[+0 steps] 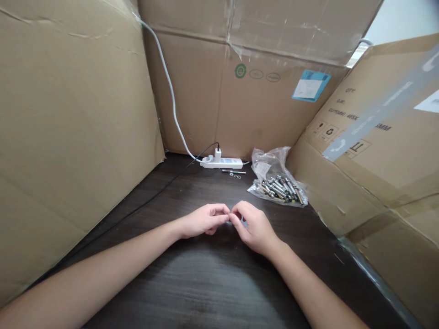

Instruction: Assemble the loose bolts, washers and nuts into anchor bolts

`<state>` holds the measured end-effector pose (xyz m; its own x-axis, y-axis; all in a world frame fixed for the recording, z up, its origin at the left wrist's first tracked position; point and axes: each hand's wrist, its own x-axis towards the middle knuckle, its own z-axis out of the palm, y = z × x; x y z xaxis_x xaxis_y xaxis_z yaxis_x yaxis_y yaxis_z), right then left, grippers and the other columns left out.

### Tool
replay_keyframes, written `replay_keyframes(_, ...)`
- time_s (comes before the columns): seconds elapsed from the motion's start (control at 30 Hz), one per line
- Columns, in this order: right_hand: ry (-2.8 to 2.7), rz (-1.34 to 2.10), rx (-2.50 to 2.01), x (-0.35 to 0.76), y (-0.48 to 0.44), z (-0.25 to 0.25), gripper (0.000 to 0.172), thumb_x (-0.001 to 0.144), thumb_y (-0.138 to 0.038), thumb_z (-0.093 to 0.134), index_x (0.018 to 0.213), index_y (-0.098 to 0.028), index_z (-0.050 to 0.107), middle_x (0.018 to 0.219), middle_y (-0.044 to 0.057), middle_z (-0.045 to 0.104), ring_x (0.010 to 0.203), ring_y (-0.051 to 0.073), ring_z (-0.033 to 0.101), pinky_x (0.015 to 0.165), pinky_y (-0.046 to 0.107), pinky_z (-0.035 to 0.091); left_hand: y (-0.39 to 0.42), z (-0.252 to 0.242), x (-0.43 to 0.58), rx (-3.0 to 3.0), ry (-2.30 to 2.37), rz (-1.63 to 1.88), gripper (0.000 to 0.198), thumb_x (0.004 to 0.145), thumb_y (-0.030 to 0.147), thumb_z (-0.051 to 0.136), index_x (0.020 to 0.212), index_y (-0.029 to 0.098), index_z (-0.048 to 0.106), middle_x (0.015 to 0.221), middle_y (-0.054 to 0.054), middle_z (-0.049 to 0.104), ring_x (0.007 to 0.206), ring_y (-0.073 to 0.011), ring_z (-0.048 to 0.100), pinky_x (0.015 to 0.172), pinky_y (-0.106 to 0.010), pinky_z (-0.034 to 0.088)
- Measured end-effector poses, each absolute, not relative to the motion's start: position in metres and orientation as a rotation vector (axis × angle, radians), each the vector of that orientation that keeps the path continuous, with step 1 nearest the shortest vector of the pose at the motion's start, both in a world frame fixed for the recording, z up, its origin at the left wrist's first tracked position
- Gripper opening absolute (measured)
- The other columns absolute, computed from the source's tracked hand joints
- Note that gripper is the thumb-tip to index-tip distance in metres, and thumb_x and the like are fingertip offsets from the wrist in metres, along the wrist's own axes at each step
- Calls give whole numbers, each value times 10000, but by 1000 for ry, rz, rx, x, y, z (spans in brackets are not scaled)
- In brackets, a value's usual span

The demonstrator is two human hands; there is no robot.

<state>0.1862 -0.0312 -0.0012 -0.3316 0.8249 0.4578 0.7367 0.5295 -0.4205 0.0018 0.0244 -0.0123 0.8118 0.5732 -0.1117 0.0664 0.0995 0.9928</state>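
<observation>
My left hand and my right hand rest on the dark wooden table, fingertips meeting in a pinch over a small metal part that is mostly hidden between them. Both hands have curled fingers. A clear plastic bag of metal expansion bolts lies just beyond my right hand. Farther back, a loose bolt with two small washers lies beside a white power strip.
Big cardboard boxes wall the table in on the left, at the back and on the right. A white cable and a black cable run from the power strip, which holds a white plug.
</observation>
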Motion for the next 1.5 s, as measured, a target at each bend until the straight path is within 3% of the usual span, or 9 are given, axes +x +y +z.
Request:
replay_keyframes(0.1, -2152, 164, -1277, 187, -30, -1, 266, 955, -264, 402, 726, -198, 519, 690, 19, 550, 664, 146, 510, 625, 261, 381, 25, -13, 1, 1455, 546, 401, 388, 820, 525, 586, 916, 152, 535, 589, 79, 374, 460, -42, 306, 432, -183, 276)
replay_keyframes(0.3, -2120, 218, -1227, 188, -34, 4, 105, 868, -221, 507, 959, -197, 555, 826, 29, 584, 730, 150, 538, 646, 257, 408, 25, -12, 2, 1395, 539, 432, 369, 822, 510, 594, 909, 160, 520, 567, 87, 347, 463, -45, 286, 434, -180, 268)
replay_keyframes(0.57, -2204, 148, -1249, 186, -35, 4, 55, 878, -228, 492, 885, -200, 539, 784, 23, 581, 710, 154, 525, 642, 267, 394, 26, -16, 2, 1417, 541, 418, 389, 818, 531, 587, 901, 161, 505, 569, 83, 359, 453, -45, 301, 433, -184, 268)
replay_keyframes(0.87, -2254, 54, -1359, 184, -32, 1, 344, 977, -300, 352, 678, -201, 488, 632, 3, 535, 592, 134, 489, 585, 263, 337, 25, -14, 1, 1492, 570, 388, 408, 820, 548, 572, 890, 150, 518, 560, 80, 383, 453, -46, 320, 433, -187, 273)
replay_keyframes(1.03, -2168, 143, -1276, 188, -35, 5, 108, 897, -234, 477, 956, -203, 563, 820, 26, 598, 711, 147, 552, 657, 257, 410, 24, -11, 2, 1362, 540, 432, 363, 821, 503, 596, 893, 158, 510, 550, 93, 315, 460, -46, 258, 436, -184, 257)
replay_keyframes(1.1, -2187, 154, -1238, 189, -35, 6, 167, 857, -201, 512, 1016, -208, 563, 865, 34, 597, 753, 158, 559, 668, 262, 425, 24, -10, 2, 1305, 538, 435, 351, 812, 487, 617, 881, 160, 508, 551, 96, 281, 471, -47, 235, 441, -180, 243)
replay_keyframes(1.5, -2282, 98, -1302, 186, -32, 3, 124, 939, -238, 422, 986, -199, 530, 873, 45, 606, 779, 178, 563, 692, 288, 415, 26, -13, 1, 1228, 517, 437, 351, 814, 486, 620, 888, 164, 502, 565, 98, 241, 498, -53, 200, 449, -174, 217)
